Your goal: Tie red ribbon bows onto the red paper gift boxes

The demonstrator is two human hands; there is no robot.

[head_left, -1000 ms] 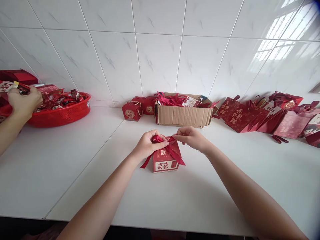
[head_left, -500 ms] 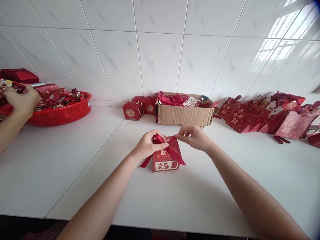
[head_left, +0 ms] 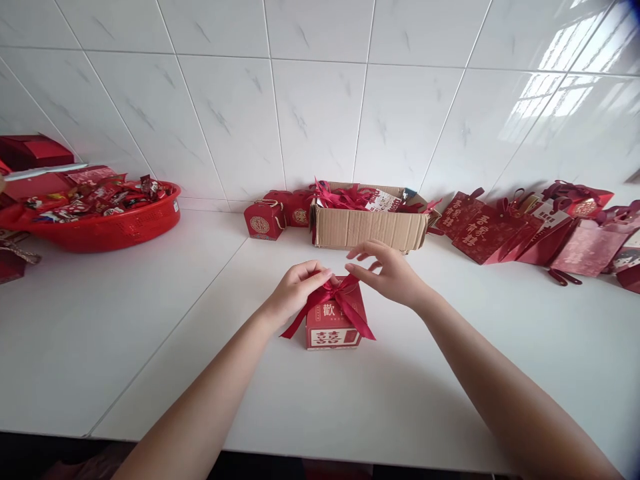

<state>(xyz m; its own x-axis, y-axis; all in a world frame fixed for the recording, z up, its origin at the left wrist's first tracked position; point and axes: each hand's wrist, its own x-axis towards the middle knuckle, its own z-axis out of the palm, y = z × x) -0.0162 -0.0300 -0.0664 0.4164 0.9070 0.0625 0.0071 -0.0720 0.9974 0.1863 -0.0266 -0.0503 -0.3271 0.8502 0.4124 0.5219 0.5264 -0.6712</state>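
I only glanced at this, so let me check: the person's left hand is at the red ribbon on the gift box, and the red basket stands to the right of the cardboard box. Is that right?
Not quite: the red basket stands to the left of the cardboard box, as the head view shows. The left hand is indeed at the red ribbon on the gift box.

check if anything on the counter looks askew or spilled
The dark red bags toward the right look askew, leaning and overlapping at slants rather than standing straight. I see nothing spilled; candy sits in the red basket.
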